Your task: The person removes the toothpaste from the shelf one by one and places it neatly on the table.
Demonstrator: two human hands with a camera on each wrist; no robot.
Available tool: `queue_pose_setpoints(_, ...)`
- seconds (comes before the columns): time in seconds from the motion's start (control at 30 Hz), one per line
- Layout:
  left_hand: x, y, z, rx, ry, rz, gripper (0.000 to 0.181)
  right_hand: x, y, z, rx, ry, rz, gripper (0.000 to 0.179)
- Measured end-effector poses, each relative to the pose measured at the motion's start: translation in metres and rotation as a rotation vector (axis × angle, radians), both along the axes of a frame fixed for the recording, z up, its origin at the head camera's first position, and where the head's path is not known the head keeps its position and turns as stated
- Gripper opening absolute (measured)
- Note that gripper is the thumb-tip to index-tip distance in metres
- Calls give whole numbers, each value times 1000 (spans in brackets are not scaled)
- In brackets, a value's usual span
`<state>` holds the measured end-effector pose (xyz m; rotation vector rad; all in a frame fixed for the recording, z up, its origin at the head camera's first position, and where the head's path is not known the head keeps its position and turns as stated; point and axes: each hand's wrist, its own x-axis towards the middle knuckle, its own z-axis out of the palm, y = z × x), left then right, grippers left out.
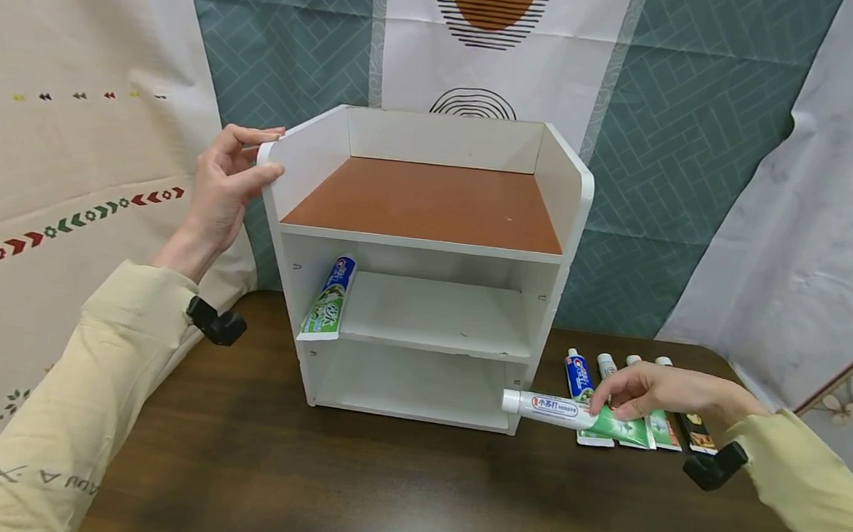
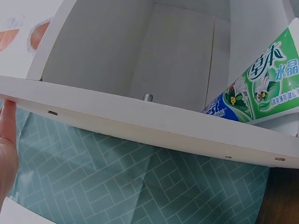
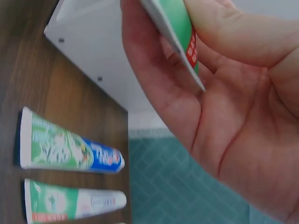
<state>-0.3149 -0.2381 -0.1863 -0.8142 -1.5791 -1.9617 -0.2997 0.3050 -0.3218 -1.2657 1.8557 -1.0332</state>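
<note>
My left hand (image 1: 227, 171) grips the upper left side panel of a white tabletop shelf unit (image 1: 421, 243), thumb at the front edge. A blue-and-green toothpaste tube (image 1: 329, 300) leans in the middle compartment at its left wall, its flat end outward; the left wrist view shows its printed green part (image 2: 266, 79). My right hand (image 1: 660, 393) pinches a white-and-green toothpaste tube (image 1: 554, 409) near its green half. That tube is held roughly level, cap pointing left, before the unit's lower right corner. The right wrist view shows its flat end (image 3: 180, 42) between thumb and fingers.
Several more toothpaste tubes lie in a row right of the unit, partly behind my right hand, including a blue-and-green one (image 1: 578, 376) and a black one (image 1: 699, 434). The brown table (image 1: 379, 488) extends in front. Patterned cloths (image 1: 706, 154) hang behind and at both sides.
</note>
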Motion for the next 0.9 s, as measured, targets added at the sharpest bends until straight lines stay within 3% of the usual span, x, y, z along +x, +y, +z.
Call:
queue_pose_setpoints(0.27, 1, 1, 0, 2, -2, -6, 27, 3, 35, -2, -20, -70, -30, 29)
queue_pose_setpoints(0.43, 1, 1, 1, 0, 0, 1, 26, 4, 55, -6, -15, -80, -111, 28)
queue_pose_setpoints(0.53, 1, 1, 1, 2, 0, 0, 26, 4, 63, -11, -48, -104, -147, 30)
queue_pose_setpoints(0.73, -1, 0, 0, -5, 19, -2, 26, 7, 67, -27, -140, -236, -219, 34)
queue_pose_setpoints(0.9, -1, 0, 0, -5, 19, -1, 27, 9, 65, -41, -169, -225, -328, 36)
